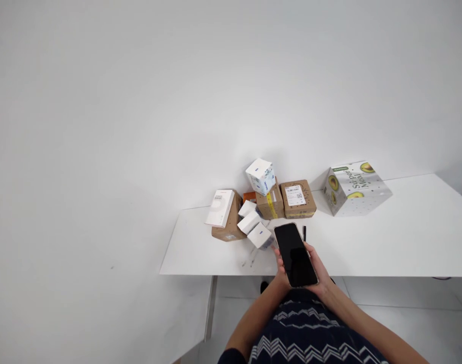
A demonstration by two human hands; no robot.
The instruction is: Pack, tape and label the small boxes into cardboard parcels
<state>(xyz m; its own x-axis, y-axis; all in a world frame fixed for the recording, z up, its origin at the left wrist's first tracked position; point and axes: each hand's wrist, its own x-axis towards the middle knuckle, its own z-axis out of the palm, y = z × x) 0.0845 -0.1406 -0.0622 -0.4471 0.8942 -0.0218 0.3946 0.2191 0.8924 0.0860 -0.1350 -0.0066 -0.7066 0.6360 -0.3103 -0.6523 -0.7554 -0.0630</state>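
Note:
A black smartphone (296,255) in a clear case is held in front of my body, above the table's front edge, its dark screen facing up. My left hand (282,268) grips its left side, with fingertips showing along that edge. Along the right side and lower corner, my right hand (319,268) is closed around it. Beyond the phone's upper left corner are several small white boxes (259,234) on the table. A thin black pen-like item (304,233) lies just past my right hand.
A white table (405,237) runs along the wall. Cardboard boxes (299,208) stand at the back, one with a patterned white box (260,174) on top. A flat white box (219,208) rests on another carton at left. A large avocado-printed box (354,187) stands at right.

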